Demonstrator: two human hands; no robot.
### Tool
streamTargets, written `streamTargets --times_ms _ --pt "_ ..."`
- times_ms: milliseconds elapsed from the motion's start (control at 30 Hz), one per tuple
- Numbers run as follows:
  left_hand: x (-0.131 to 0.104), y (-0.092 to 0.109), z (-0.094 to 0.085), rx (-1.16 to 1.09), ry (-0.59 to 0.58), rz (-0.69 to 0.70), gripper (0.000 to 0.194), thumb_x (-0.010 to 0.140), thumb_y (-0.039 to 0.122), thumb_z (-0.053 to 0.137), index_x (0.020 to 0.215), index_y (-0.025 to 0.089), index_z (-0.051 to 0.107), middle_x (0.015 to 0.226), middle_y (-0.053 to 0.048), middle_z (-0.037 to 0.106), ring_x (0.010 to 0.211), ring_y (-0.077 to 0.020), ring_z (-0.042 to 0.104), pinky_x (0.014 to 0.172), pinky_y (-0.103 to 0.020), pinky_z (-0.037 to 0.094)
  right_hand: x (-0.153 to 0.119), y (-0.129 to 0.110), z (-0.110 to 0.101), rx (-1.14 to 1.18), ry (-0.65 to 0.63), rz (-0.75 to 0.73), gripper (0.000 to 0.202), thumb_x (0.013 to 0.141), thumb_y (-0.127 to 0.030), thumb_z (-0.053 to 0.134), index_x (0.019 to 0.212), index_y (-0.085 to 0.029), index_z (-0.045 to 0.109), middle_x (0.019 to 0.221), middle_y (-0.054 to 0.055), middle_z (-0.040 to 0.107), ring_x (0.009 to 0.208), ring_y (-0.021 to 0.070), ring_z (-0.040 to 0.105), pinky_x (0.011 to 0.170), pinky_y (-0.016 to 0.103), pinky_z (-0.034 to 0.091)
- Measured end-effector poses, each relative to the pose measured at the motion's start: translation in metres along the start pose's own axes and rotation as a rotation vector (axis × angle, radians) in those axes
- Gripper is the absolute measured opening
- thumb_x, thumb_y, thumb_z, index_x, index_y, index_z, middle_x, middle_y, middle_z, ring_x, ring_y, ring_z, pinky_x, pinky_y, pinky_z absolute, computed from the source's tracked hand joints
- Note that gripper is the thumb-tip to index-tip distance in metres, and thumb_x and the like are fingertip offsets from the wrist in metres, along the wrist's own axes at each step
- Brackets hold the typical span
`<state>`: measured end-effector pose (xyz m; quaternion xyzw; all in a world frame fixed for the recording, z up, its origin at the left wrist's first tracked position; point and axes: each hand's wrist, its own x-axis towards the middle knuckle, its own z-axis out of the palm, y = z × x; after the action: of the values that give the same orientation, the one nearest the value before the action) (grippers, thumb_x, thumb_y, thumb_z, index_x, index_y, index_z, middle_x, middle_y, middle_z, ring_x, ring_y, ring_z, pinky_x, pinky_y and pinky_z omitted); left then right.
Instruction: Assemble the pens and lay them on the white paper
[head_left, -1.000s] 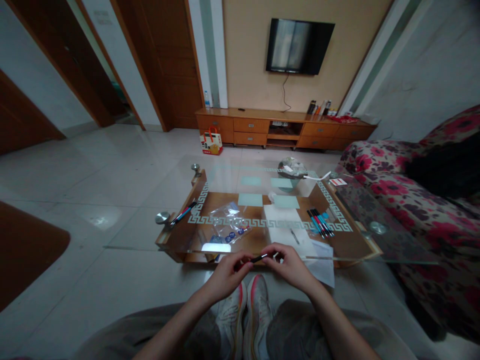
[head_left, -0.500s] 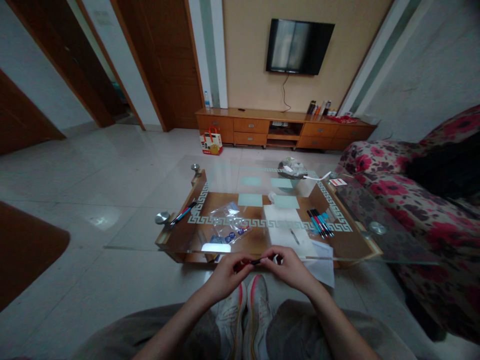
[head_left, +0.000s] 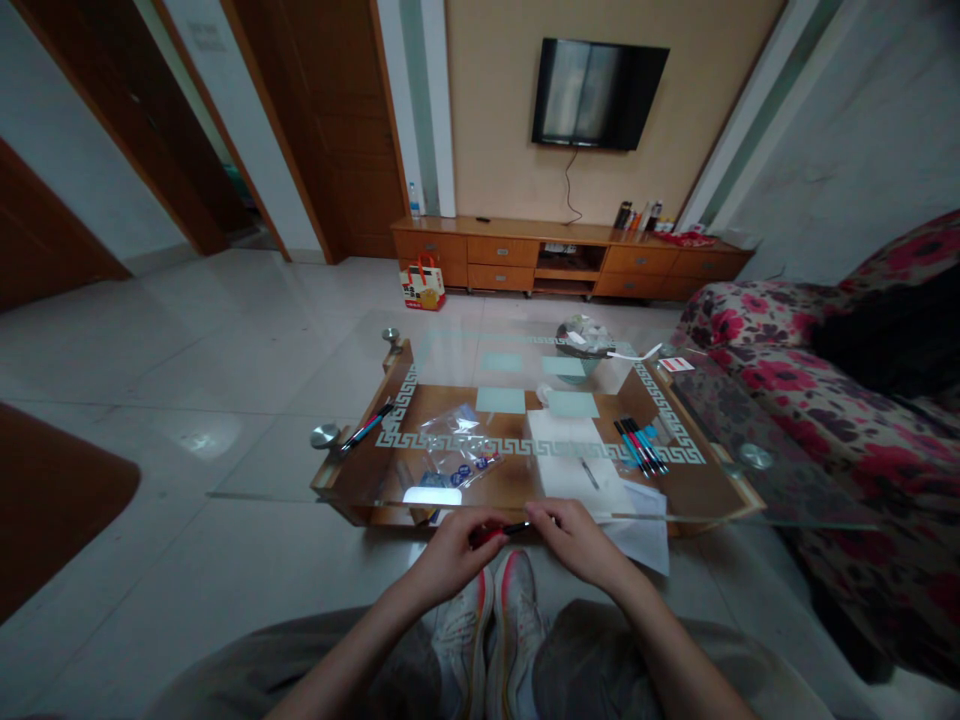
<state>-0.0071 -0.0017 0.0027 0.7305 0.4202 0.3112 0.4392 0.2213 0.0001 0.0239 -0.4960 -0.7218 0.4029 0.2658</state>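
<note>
My left hand [head_left: 459, 545] is closed around the red part of a red and black pen [head_left: 516, 528], just in front of the glass table's near edge. The pen's dark end points right. At that end, the thumb and fingers of my right hand [head_left: 574, 540] are pinched together; its fingertips partly hide what they grip. Beyond my hands, a thin pen [head_left: 590, 474] lies over a white box-like block [head_left: 570, 450]. Several red, blue and black pens [head_left: 640, 447] lie side by side to the right. A few more pens [head_left: 367, 428] rest at the table's left.
The glass coffee table [head_left: 262, 480] has overhanging corners and metal knobs [head_left: 325, 436]. Clear plastic packaging [head_left: 454, 440] lies left of the block, white paper [head_left: 641, 540] sticks out right. A bowl with a plastic bag [head_left: 585, 335] sits at the back. A flowered sofa [head_left: 780, 370] stands right.
My right hand has shifted slightly right and down, and its fingers have slid toward the pen's end. More of the pen's dark part shows between my hands. My left hand is nearly still.
</note>
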Motion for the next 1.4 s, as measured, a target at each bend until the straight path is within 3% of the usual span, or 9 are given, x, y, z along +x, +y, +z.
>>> streamTargets --times_ms 100,233,500,733,1100,1400 --pt "0.0009 -0.0013 0.0001 0.021 0.004 -0.004 0.027 0.092 0.031 0.061 0.114 0.021 0.072 0.094 -0.004 0.074 0.075 -0.0147 0.061 0.069 -0.024 0.046 -0.0009 -0.0028 -0.002 0.031 0.054 -0.019 0.02 0.096 -0.037 0.056 0.099 -0.019 0.065 0.087 0.002 0.068 0.077 0.0164 0.061 0.065 0.025 0.042" --pt "0.0013 -0.0029 0.001 0.028 0.012 -0.004 0.027 0.093 0.033 0.06 0.113 0.021 0.073 0.094 -0.004 0.074 0.076 -0.0156 0.061 0.07 -0.025 0.047 -0.0016 -0.0022 -0.0024 -0.014 0.07 -0.059 0.012 0.093 -0.031 0.059 0.093 -0.02 0.063 0.087 0.002 0.065 0.078 0.0161 0.059 0.067 0.026 0.043" --pt "0.0008 -0.0015 0.0018 -0.004 -0.001 -0.006 0.028 0.092 0.034 0.061 0.113 0.021 0.074 0.097 -0.006 0.075 0.08 -0.0169 0.064 0.074 -0.026 0.049 0.0006 0.0002 -0.0006 -0.123 0.035 -0.074 0.033 0.101 -0.036 0.048 0.074 -0.019 0.06 0.076 0.002 0.06 0.073 0.0161 0.056 0.068 0.027 0.041" --pt "0.0012 0.0017 0.0011 -0.008 -0.003 -0.004 0.033 0.096 0.039 0.055 0.114 0.02 0.074 0.096 -0.007 0.076 0.084 -0.0192 0.066 0.079 -0.029 0.051 -0.0017 -0.0073 -0.0033 -0.017 0.044 -0.055 0.017 0.097 -0.034 0.055 0.091 -0.02 0.062 0.085 0.001 0.064 0.077 0.0158 0.059 0.067 0.025 0.042" --pt "0.0008 0.0026 0.0004 0.002 -0.04 -0.005 0.028 0.093 0.037 0.059 0.109 0.021 0.076 0.096 -0.005 0.076 0.08 -0.0174 0.066 0.075 -0.026 0.05 -0.0008 0.001 -0.0002 -0.13 0.04 -0.061 0.026 0.1 -0.036 0.049 0.082 -0.02 0.058 0.08 0.002 0.063 0.075 0.017 0.057 0.067 0.027 0.04" --pt "0.0 -0.0022 0.0011 0.025 -0.088 -0.001 0.028 0.092 0.038 0.061 0.105 0.02 0.078 0.092 -0.006 0.077 0.078 -0.018 0.066 0.073 -0.026 0.05 -0.002 -0.002 0.0023 -0.212 -0.048 -0.077 0.034 0.102 -0.035 0.043 0.078 -0.02 0.062 0.076 0.003 0.066 0.072 0.0177 0.059 0.065 0.028 0.037"
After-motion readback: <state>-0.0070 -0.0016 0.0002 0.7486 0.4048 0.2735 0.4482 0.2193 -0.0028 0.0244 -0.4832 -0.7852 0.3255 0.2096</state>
